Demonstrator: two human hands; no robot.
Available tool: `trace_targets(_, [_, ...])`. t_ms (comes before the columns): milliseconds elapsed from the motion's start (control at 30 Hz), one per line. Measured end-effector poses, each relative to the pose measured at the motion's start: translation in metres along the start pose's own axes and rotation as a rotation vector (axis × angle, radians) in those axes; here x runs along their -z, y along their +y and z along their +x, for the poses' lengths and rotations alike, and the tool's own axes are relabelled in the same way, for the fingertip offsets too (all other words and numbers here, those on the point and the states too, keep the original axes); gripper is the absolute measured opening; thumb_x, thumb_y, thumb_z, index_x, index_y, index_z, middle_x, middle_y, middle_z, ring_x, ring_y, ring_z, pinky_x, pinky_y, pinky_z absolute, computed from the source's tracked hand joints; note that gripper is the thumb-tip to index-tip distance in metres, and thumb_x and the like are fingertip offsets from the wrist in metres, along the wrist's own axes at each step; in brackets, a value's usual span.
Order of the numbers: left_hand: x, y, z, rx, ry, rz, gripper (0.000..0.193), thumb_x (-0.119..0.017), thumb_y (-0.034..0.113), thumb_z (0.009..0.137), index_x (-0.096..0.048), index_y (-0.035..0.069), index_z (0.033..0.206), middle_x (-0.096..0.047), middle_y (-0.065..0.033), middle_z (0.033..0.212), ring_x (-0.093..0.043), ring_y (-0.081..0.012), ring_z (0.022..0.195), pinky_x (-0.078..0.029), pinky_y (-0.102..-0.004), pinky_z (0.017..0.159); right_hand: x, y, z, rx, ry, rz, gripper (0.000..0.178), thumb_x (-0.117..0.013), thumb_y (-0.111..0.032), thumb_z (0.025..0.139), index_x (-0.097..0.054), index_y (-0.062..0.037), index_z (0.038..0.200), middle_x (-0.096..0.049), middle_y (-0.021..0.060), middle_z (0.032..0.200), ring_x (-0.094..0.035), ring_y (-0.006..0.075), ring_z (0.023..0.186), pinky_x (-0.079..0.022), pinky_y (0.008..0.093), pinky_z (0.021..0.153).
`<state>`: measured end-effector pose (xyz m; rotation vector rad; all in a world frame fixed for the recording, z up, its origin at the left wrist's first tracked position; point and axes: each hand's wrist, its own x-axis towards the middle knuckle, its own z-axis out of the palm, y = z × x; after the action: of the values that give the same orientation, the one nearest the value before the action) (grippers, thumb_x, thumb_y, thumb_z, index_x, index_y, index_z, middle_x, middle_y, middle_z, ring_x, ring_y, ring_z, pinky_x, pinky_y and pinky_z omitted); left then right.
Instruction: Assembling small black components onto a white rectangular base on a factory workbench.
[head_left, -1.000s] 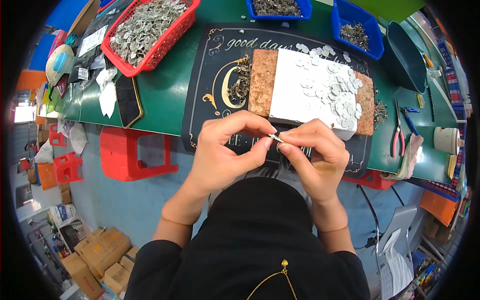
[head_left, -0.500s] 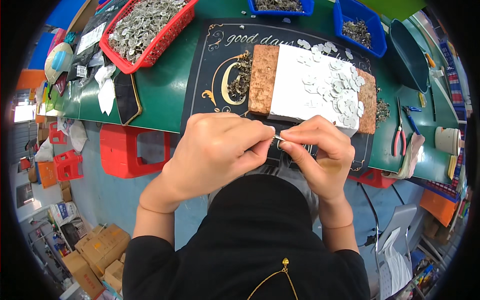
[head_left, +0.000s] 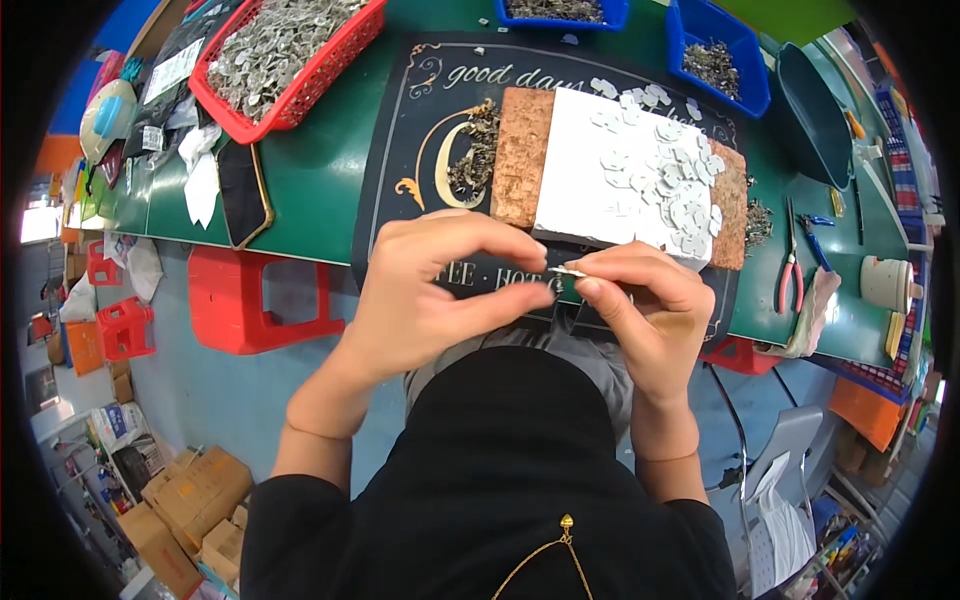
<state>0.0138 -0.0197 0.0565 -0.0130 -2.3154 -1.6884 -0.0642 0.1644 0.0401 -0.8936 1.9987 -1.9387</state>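
Note:
Just beyond my lap, my right hand pinches a small, flat, silvery-white piece between thumb and forefinger. Its exact kind is too small to make out. My left hand is at the piece's left end, thumb and forefinger parted, with nothing visibly held between them. Beyond both hands stands a white block with reddish-brown brick-like ends. Many thin, pale, rounded flat pieces lie scattered and heaped over its right half.
A red basket full of flat metallic pieces stands far left. Blue trays with small dark metal parts are at the back. Red-handled pliers lie right, near a white cup-like container. A red stool stands below the table's left edge.
My left thumb and forefinger, closed at the small piece before, have spread apart. The right hand keeps its pinch. The whole view has shifted slightly.

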Motion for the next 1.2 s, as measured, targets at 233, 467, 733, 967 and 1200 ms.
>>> trace_targets(233, [-0.018,-0.033,-0.002,-0.315,0.172,0.604,0.053,-0.084,0.027,0.060,-0.064,0.008,0.106,-0.060,-0.0057,0.113,-0.047,-0.0299,0.115,-0.037,-0.0420,0.097,0.000,-0.007,0.005,0.283,-0.013,-0.742,0.015,-0.072,0.003,0.069,-0.070,-0.0037,0.083,-0.063,0.0055,0.086,-0.055,0.0229,0.087,-0.044,0.0319,0.076])
trace_targets(467, [-0.020,-0.051,0.008,-0.319,0.116,0.563,0.039,-0.081,0.019,0.064,-0.068,0.009,0.099,-0.065,-0.0055,0.114,-0.048,-0.0298,0.124,-0.029,-0.0473,0.107,-0.006,0.014,0.012,0.234,0.051,-0.642,0.014,-0.073,0.001,0.068,-0.070,-0.0038,0.080,-0.061,0.0048,0.084,-0.054,0.0227,0.085,-0.043,0.0331,0.076])
trace_targets(733, [-0.026,-0.059,0.006,-0.354,0.172,0.621,0.039,-0.081,0.023,0.065,-0.070,0.012,0.100,-0.066,-0.0041,0.111,-0.051,-0.0274,0.121,-0.026,-0.0476,0.108,-0.009,0.016,0.016,0.257,0.062,-0.682,0.014,-0.074,0.000,0.069,-0.071,-0.0035,0.081,-0.061,0.0056,0.083,-0.054,0.0225,0.083,-0.044,0.0327,0.074])
trace_targets(967, [-0.023,-0.052,0.005,-0.293,0.126,0.529,0.039,-0.080,0.026,0.066,-0.070,0.012,0.101,-0.066,-0.0036,0.112,-0.052,-0.0263,0.120,-0.027,-0.0471,0.108,-0.009,0.017,0.013,0.268,0.073,-0.677,0.014,-0.074,0.000,0.068,-0.071,-0.0036,0.081,-0.061,0.0058,0.082,-0.055,0.0223,0.081,-0.044,0.0325,0.074])
trace_targets(1200, [-0.032,-0.059,0.008,-0.377,0.214,0.595,0.029,-0.076,0.021,0.070,-0.068,0.011,0.096,-0.066,-0.0013,0.107,-0.057,-0.0250,0.112,-0.034,-0.0496,0.103,-0.008,0.019,0.012,0.280,0.080,-0.689,0.015,-0.074,0.000,0.068,-0.071,-0.0037,0.081,-0.061,0.0058,0.082,-0.055,0.0221,0.080,-0.043,0.0326,0.072])
